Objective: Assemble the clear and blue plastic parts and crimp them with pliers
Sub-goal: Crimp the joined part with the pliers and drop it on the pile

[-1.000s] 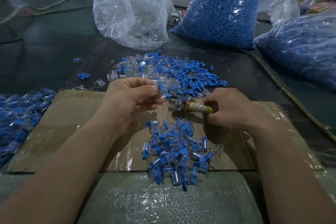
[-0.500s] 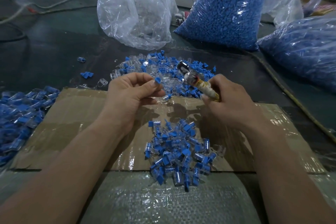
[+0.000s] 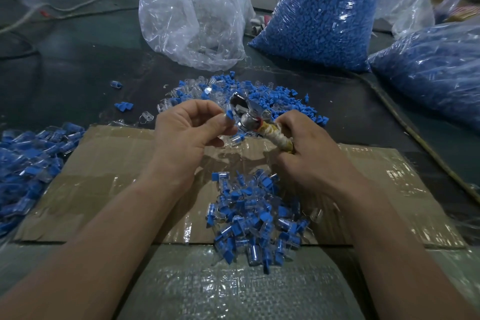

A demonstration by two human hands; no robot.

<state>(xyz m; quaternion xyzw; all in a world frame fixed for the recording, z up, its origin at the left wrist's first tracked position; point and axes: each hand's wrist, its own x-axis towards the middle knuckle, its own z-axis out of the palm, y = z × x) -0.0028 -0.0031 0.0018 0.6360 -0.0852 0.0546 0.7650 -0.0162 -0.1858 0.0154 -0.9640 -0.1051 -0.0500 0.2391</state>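
Dark worktable [image 3: 78, 65], seen from the head camera. At its far side stand three plastic bags: a clear bag [image 3: 192, 15] at centre, nearly slack; a bag of blue pieces [image 3: 319, 15] just right of it, packed full; and a second blue-filled bag [image 3: 436, 73] at the right edge.

A flattened cardboard sheet [image 3: 109, 184], partly taped, lies on the near half of the table. A woven plastic sheet [image 3: 233, 288] lies at its near edge.

A heap of finished pieces [image 3: 26, 163] lies off the sheet's left edge. A loose heap [image 3: 270, 99] of unjoined clear and blue parts sits just beyond the sheet's far edge. A smaller pile of joined pieces [image 3: 254, 215] rests on the sheet's near edge, between the forearms.

Left hand [image 3: 187, 135]: raised over the sheet's far edge, thumb and forefinger pinching a small blue part [image 3: 229, 114], remaining fingers curled in.

Right hand [image 3: 309, 153]: fingers wrapped round the tape-bound handle of the pliers [image 3: 249, 117]. The metal head points up and left, just beside the blue part. The head is blurred; whether it touches the part cannot be determined.
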